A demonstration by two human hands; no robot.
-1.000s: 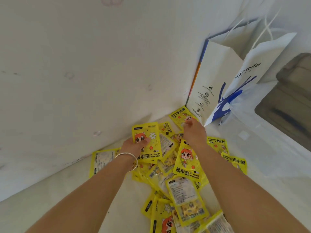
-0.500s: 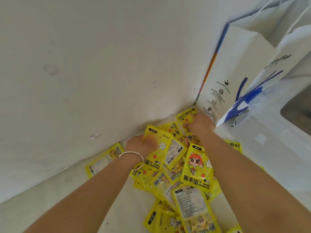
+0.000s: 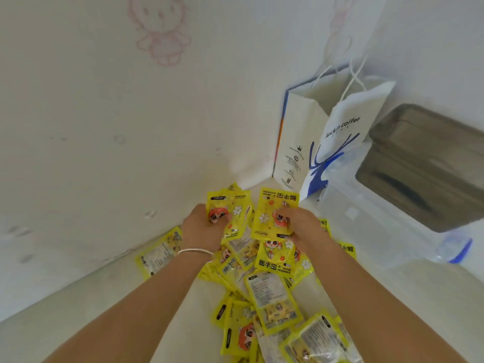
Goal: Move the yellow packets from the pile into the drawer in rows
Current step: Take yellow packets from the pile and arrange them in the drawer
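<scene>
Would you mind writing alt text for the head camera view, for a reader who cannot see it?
Two bare hands each lift a yellow packet: the left hand grips one packet and the right hand grips another, above a loose pile of yellow packets in a white corner. A white paper bag stands behind.

Each hand grips a yellow packet, left hand (image 3: 201,226) and right hand (image 3: 301,226), above the pile (image 3: 264,292) by the white wall (image 3: 104,113).

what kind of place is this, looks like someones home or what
Probably a home, maybe a child's room, seen at floor level in a corner. The wall carries pink cartoon bunny drawings, a coffee-shop paper bag stands in the corner, and a clear plastic storage box sits beside the pile of yellow packets.
</scene>
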